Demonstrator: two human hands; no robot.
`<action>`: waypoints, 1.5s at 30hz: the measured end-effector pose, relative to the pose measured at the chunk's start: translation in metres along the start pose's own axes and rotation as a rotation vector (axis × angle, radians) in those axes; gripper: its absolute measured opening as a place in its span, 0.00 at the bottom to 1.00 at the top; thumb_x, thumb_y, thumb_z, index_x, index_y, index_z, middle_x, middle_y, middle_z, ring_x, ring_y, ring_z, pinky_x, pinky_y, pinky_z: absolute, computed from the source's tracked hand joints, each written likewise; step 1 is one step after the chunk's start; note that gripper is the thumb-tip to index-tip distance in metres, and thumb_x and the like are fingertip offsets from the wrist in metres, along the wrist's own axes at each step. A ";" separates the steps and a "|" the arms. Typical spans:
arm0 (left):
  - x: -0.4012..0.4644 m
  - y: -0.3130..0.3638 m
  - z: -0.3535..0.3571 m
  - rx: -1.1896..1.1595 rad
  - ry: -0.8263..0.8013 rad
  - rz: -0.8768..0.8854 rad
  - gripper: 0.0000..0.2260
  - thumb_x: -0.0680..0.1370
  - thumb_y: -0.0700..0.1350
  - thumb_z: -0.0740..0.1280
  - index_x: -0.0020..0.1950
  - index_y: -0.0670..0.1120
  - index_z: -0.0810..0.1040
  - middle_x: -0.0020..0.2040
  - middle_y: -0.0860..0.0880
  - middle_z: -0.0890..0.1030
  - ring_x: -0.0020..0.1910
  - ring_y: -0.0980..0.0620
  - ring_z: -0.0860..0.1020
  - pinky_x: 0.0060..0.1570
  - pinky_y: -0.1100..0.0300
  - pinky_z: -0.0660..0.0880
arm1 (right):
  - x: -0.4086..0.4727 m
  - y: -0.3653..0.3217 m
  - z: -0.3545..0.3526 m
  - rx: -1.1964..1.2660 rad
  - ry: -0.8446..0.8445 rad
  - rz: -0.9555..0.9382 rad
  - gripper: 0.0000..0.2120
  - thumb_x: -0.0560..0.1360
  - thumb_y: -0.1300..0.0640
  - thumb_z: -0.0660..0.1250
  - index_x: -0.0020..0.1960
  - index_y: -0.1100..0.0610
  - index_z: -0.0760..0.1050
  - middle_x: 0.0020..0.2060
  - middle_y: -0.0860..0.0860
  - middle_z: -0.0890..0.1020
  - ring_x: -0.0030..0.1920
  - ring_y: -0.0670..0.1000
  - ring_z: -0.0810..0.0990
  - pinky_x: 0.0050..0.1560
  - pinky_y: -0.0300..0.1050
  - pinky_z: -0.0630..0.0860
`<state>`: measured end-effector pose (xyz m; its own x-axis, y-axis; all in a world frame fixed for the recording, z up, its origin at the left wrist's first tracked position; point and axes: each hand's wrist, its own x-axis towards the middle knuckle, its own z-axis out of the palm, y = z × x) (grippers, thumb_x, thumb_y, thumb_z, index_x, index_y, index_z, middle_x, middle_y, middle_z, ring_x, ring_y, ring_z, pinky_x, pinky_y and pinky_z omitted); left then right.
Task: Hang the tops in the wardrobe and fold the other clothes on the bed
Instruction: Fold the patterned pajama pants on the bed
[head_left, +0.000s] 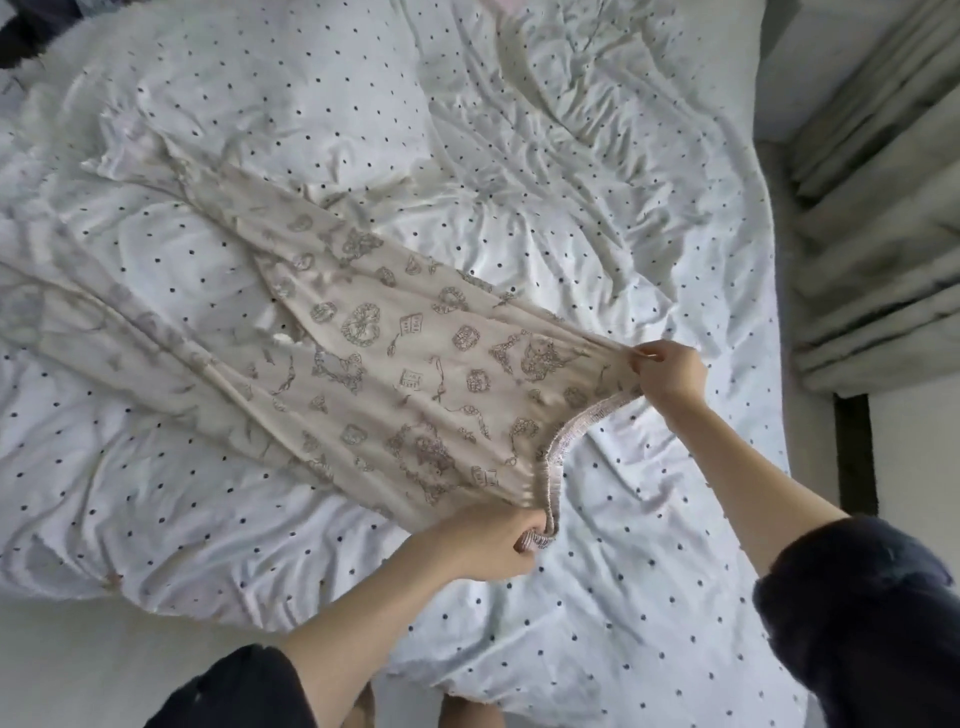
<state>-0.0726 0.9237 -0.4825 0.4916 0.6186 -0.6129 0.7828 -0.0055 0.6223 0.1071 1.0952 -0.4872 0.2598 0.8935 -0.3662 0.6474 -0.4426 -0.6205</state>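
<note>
Barely started tbh: printed pants (395, 374) spread flat on bed (623, 597), left hand (488, 540) and right hand (670, 371) pinching waistband (566, 441) corners, unfolded.

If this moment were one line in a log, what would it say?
step: spreading printed trousers on bed | left hand: grips waistband | right hand: pinches waistband | legs: flat | fold: not started

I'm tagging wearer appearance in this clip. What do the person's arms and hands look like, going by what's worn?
Both forearms are bare, with dark navy, slightly fuzzy sleeves pushed up towards the elbows: the left sleeve and the right sleeve. The left hand and right hand are bare, no gloves; no rings, watch or bracelets are visible.
</note>
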 end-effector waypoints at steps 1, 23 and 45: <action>0.008 0.000 0.004 -0.003 0.000 -0.021 0.04 0.78 0.42 0.59 0.51 0.43 0.70 0.34 0.51 0.69 0.31 0.54 0.65 0.33 0.58 0.61 | -0.001 0.003 0.005 -0.037 -0.013 -0.003 0.15 0.74 0.65 0.61 0.58 0.58 0.79 0.50 0.59 0.82 0.51 0.56 0.78 0.45 0.43 0.72; -0.104 -0.231 -0.081 0.541 0.345 -0.286 0.29 0.75 0.33 0.60 0.72 0.55 0.65 0.70 0.51 0.66 0.73 0.52 0.55 0.72 0.40 0.47 | -0.199 -0.073 0.192 -0.412 -0.341 -0.676 0.15 0.79 0.55 0.59 0.64 0.54 0.73 0.62 0.52 0.74 0.62 0.54 0.69 0.62 0.48 0.65; -0.280 -0.472 -0.158 0.866 0.403 -0.712 0.17 0.76 0.40 0.57 0.61 0.54 0.73 0.57 0.54 0.79 0.61 0.51 0.70 0.54 0.55 0.62 | -0.266 -0.150 0.341 -0.896 -0.515 -0.418 0.13 0.79 0.50 0.57 0.61 0.50 0.73 0.55 0.51 0.79 0.53 0.54 0.79 0.43 0.44 0.70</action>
<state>-0.6404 0.8773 -0.5272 -0.1916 0.8989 -0.3940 0.9046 0.0059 -0.4263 -0.3036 0.8978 -0.5326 -0.2929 0.7295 -0.6181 0.9516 0.2857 -0.1137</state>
